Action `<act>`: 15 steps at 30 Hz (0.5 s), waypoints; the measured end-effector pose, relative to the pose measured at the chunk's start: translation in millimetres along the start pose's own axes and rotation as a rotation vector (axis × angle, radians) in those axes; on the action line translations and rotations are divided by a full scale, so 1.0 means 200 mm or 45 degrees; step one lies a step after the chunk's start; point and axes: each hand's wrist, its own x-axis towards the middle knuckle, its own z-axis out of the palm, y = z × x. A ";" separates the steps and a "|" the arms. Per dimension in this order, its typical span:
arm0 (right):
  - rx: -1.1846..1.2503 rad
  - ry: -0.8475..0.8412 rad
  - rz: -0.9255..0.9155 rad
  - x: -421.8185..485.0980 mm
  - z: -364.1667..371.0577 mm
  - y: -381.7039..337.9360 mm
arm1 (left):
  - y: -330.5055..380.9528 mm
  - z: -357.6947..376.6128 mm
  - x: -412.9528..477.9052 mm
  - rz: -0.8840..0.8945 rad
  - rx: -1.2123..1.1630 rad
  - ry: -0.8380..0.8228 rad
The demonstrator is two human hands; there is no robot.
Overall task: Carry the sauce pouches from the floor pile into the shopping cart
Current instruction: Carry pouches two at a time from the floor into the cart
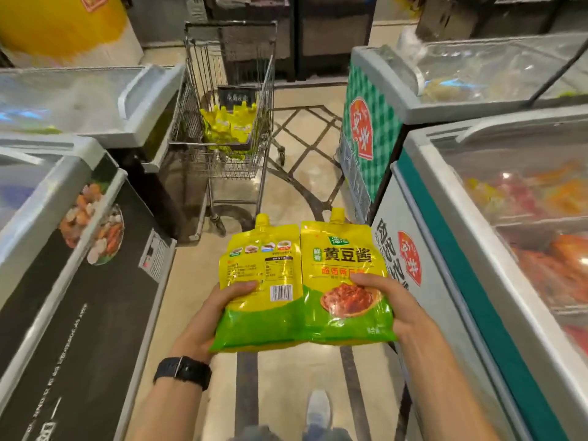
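I hold two yellow-and-green sauce pouches side by side in front of me. My left hand (219, 308) grips the left pouch (259, 275), which shows its back label and barcode. My right hand (393, 305) grips the right pouch (342, 265), front face up with red lettering. Both spouts point away from me. Ahead in the aisle stands the wire shopping cart (222, 148), with several yellow pouches (227, 127) piled in its basket. The floor pile is out of view.
Chest freezers line both sides of the aisle: a black-fronted freezer (79, 265) at the left, a white-and-teal freezer (477, 249) and a green-checked freezer (366, 128) at the right. Tiled floor (296, 192) runs between them to the cart. My shoe (318, 409) shows below.
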 end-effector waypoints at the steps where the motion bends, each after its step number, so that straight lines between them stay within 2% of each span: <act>1: -0.003 -0.013 0.005 0.09 -0.01 -0.10 | 0.06 0.03 0.10 0.011 0.025 0.010; 8: 0.028 -0.073 0.053 0.66 -0.01 -0.60 | 0.43 0.15 0.70 0.039 -0.015 0.019; 15: -0.063 0.076 0.005 1.27 0.02 -1.02 | 0.82 0.17 1.44 -0.009 -0.027 -0.003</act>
